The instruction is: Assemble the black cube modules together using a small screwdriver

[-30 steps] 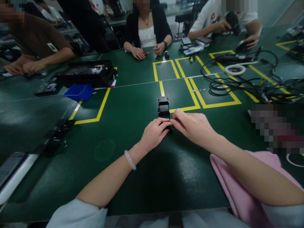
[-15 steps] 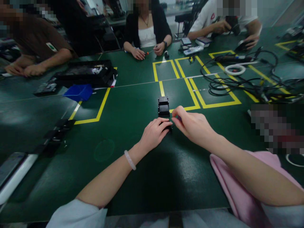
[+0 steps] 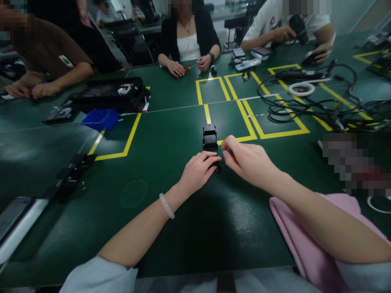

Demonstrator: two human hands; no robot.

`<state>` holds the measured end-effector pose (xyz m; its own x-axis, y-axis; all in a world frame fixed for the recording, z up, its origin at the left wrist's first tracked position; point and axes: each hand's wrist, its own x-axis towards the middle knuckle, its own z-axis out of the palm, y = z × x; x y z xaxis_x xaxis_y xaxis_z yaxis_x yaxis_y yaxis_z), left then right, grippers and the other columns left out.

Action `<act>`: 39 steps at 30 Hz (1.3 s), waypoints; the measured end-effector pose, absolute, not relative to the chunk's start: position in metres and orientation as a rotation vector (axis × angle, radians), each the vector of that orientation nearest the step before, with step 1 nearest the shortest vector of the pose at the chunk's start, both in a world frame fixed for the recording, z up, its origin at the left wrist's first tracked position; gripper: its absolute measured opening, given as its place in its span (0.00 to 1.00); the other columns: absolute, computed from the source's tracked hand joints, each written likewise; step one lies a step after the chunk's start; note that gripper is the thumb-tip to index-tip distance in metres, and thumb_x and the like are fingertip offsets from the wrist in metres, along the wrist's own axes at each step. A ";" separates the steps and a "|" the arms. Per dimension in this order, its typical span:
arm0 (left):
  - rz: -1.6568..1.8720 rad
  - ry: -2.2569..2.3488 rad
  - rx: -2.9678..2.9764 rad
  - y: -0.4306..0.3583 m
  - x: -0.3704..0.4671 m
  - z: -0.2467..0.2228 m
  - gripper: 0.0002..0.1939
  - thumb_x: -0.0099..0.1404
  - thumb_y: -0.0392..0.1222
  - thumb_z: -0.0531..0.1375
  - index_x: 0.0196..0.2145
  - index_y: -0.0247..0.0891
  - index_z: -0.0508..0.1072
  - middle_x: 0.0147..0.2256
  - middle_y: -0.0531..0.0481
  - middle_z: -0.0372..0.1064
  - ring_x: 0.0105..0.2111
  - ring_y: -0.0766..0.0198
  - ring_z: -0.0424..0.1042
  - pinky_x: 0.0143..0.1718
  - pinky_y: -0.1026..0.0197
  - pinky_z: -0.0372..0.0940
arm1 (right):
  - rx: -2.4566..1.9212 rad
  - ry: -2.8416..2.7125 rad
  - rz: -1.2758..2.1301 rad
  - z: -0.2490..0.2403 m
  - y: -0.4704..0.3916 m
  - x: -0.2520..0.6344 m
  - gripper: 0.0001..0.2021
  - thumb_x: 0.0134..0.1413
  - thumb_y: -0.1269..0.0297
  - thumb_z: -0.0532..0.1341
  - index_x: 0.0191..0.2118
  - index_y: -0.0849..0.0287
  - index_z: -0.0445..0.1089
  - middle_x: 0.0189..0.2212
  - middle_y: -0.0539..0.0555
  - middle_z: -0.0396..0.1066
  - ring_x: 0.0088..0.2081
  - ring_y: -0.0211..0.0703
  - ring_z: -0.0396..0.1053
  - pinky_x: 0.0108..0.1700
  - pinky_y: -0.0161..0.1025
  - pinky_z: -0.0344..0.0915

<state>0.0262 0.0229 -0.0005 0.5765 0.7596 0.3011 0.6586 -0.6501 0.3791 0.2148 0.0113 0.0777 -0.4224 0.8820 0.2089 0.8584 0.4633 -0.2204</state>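
My left hand (image 3: 198,173) reaches to the middle of the table, its fingers closed over a small black part (image 3: 218,166) and hiding most of it. Just to the right, my right hand (image 3: 246,156) is closed in a pinch beside that part. Something thin and dark shows near those fingertips, too small to name. Directly beyond my left fingers, two similar black block-shaped parts (image 3: 209,140) stand in a row on the green table (image 3: 171,236).
More black parts (image 3: 75,175) lie at the left, near a phone (image 3: 15,211). A blue bin (image 3: 100,119) and a black case (image 3: 110,93) stand behind. Coiled cables (image 3: 293,108) spread at right, and a pink cloth (image 3: 311,228) lies under my right arm. Co-workers sit opposite.
My hands hold nearly the same pose at the black part. Across the table, a co-worker's hand with a small orange-handled tool has shifted slightly.
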 end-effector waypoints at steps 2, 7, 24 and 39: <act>0.650 1.180 2.586 0.023 0.026 -0.001 0.13 0.67 0.38 0.54 0.50 0.42 0.67 0.50 0.47 0.65 0.47 0.58 0.65 0.48 0.53 0.63 | -1.475 -2.452 0.121 0.078 0.011 0.215 0.12 0.64 0.58 0.45 0.40 0.58 0.61 0.29 0.50 0.73 0.28 0.40 0.70 0.27 0.34 0.49; 0.654 1.179 2.588 0.023 0.026 -0.001 0.14 0.67 0.38 0.54 0.50 0.42 0.67 0.50 0.47 0.64 0.48 0.58 0.65 0.48 0.53 0.63 | -1.516 -2.426 0.101 0.077 0.012 0.213 0.11 0.63 0.61 0.47 0.43 0.59 0.61 0.27 0.50 0.72 0.25 0.39 0.69 0.26 0.34 0.48; 0.653 1.169 2.581 0.024 0.026 0.000 0.13 0.67 0.37 0.54 0.49 0.42 0.67 0.50 0.47 0.65 0.47 0.58 0.66 0.48 0.52 0.63 | -1.488 -2.453 0.118 0.078 0.011 0.214 0.12 0.64 0.59 0.46 0.41 0.59 0.62 0.28 0.50 0.73 0.27 0.39 0.69 0.26 0.34 0.48; 0.664 1.166 2.577 0.023 0.027 0.001 0.13 0.66 0.37 0.54 0.49 0.42 0.67 0.49 0.47 0.65 0.47 0.58 0.66 0.48 0.52 0.64 | -1.498 -2.486 0.097 0.080 0.011 0.216 0.13 0.64 0.57 0.46 0.39 0.58 0.62 0.27 0.50 0.72 0.26 0.39 0.69 0.26 0.35 0.47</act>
